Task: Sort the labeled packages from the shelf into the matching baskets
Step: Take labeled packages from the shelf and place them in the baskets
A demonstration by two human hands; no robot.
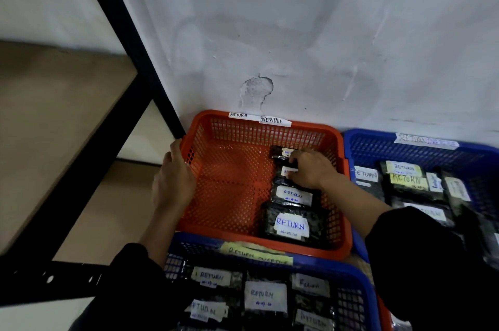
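Below, pale floor (113,212), cracked wall (297,33).

Both hands at the orange basket (259,125) — left hand (174,174) gripping its rim, right hand (310,168) pinching a labeled package (287,171).

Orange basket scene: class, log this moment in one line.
left hand holds orange plastic mesh basket rim | right hand places black labelled package inside
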